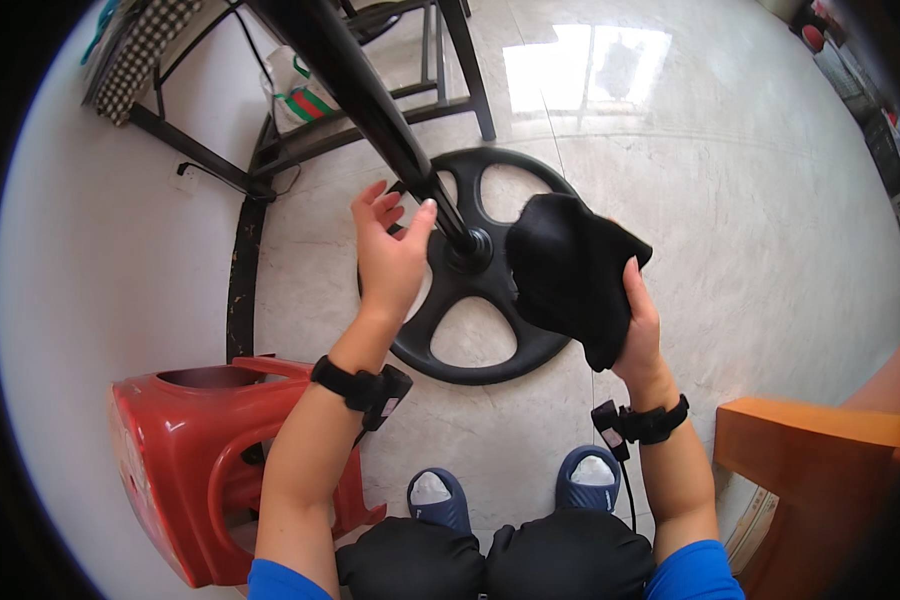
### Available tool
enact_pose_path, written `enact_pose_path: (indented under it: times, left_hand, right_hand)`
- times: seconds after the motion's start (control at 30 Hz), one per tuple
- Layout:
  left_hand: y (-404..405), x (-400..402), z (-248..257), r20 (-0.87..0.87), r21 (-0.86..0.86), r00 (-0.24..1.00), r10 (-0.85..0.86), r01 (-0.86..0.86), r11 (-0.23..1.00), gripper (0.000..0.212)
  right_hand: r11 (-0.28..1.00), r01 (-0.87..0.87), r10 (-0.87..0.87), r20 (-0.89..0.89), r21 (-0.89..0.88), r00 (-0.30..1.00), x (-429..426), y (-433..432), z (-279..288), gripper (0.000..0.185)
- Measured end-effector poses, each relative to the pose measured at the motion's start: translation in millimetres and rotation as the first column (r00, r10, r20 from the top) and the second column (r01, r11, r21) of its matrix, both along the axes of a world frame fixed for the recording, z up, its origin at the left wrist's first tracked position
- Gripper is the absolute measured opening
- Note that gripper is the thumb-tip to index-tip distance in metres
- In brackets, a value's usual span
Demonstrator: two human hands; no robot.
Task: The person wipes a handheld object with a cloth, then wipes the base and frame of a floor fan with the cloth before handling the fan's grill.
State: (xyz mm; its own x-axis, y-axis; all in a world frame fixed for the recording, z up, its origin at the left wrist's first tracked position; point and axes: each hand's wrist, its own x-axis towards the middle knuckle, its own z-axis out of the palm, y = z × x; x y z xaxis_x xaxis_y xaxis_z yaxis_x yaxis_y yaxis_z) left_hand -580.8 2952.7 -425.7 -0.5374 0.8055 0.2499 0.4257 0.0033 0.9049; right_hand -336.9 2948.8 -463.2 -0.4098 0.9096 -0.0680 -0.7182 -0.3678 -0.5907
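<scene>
My right hand (640,322) grips a piece of black cloth (570,262) by its right edge, thumb on top. The cloth hangs spread over the right part of a round black base (480,372) with cut-out openings. A glossy black pole (360,97) rises at a slant from the hub of that base. Just left of the pole's lower end is my left hand (394,247), fingers curled apart with nothing in them. Its thumb tip overlaps the pole in view; whether it touches cannot be told. Both wrists wear black straps with small devices.
A red plastic stool (187,450) lies on its side at lower left. A black metal frame (420,112) stands behind the pole, with a white bag (292,90) by it. An orange wooden piece of furniture (810,442) juts in at right. Assorted items (855,82) line the far right.
</scene>
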Motion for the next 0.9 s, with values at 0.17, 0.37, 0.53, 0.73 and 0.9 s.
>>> enact_pose_path:
  times: [0.17,0.37,0.53,0.73,0.9]
  left_hand:
    - [13.0,10.4,6.8,0.007,0.114,0.998,0.067,-0.067,0.991,0.068]
    - [25.2,-8.7,56.1,-0.069,0.223,0.995,0.072,-0.055,0.973,0.069]
    - [36.5,-19.1,96.7,-0.075,0.298,0.996,0.046,-0.022,0.954,0.062]
    - [32.4,-14.6,130.9,-0.069,0.314,0.997,0.030,-0.007,0.949,0.060]
    - [23.7,-20.7,165.6,-0.087,0.306,0.996,0.013,0.014,0.952,0.055]
  right_hand:
    - [0.991,-0.019,-0.024,0.311,0.135,0.950,-2.9,-12.1,13.9,0.060]
    - [0.954,0.022,-0.132,0.352,0.298,0.927,-30.2,-16.0,58.5,0.048]
    - [0.965,-0.073,0.002,0.272,0.251,0.962,-56.8,-8.5,91.9,0.035]
    - [0.955,-0.029,-0.046,0.245,0.294,0.968,-74.1,3.0,140.2,0.034]
    - [0.953,-0.003,-0.071,0.233,0.302,0.970,-81.2,9.1,191.0,0.036]
